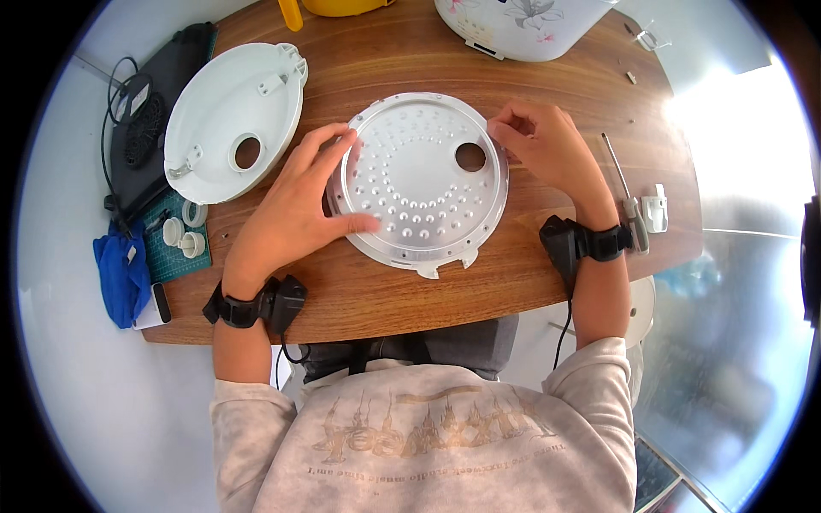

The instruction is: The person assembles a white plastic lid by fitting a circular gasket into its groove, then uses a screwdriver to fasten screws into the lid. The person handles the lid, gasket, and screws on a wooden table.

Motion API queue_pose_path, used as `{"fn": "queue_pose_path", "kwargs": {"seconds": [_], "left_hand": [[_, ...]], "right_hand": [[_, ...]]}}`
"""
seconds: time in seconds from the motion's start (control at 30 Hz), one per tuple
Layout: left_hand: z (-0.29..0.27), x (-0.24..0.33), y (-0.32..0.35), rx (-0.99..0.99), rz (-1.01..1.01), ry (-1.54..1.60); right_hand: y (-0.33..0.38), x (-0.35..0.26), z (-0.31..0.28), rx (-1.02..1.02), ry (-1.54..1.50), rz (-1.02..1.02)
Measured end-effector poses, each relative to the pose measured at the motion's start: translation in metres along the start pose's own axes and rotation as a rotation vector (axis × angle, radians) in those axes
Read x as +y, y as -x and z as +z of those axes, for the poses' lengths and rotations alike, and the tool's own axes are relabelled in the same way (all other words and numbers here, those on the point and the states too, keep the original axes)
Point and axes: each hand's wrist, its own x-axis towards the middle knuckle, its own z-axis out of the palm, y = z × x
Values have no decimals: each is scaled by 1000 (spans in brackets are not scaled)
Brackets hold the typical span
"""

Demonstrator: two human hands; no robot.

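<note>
A round rice cooker inner lid point(423, 175), with a dimpled metal face, a white rim and one round hole, lies on the wooden table in front of me. My left hand point(295, 201) spans its left side, thumb on the metal face and fingertips at the upper-left rim, gripping it. At the upper-right rim, close to the hole, is my right hand point(543, 145). Its thumb and forefinger are pinched together; whatever is between them is hidden. Left of the inner lid rests a white plastic outer lid cover point(227, 111), its inside facing up, with a round hole.
A screwdriver point(634, 222) and a small white plastic part point(655, 212) lie on the right. The white flowered rice cooker body point(522, 26) stands at the back. On the left are a black device point(154, 120), white round fittings point(182, 235), a green mat point(192, 267) and blue cloth point(122, 274).
</note>
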Motion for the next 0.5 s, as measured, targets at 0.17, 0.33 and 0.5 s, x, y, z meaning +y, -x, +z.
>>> {"fn": "queue_pose_path", "kwargs": {"seconds": [0.17,0.33,0.5], "left_hand": [[2,1,-7,76,-130,109],[-1,9,-5,144,-201,189],[-14,9,-1,272,-126,552]], "right_hand": [[2,-2,0,-61,-153,8],[15,-26,-13,-128,-406,-62],[17,-22,-27,-272,-654,-179]]}}
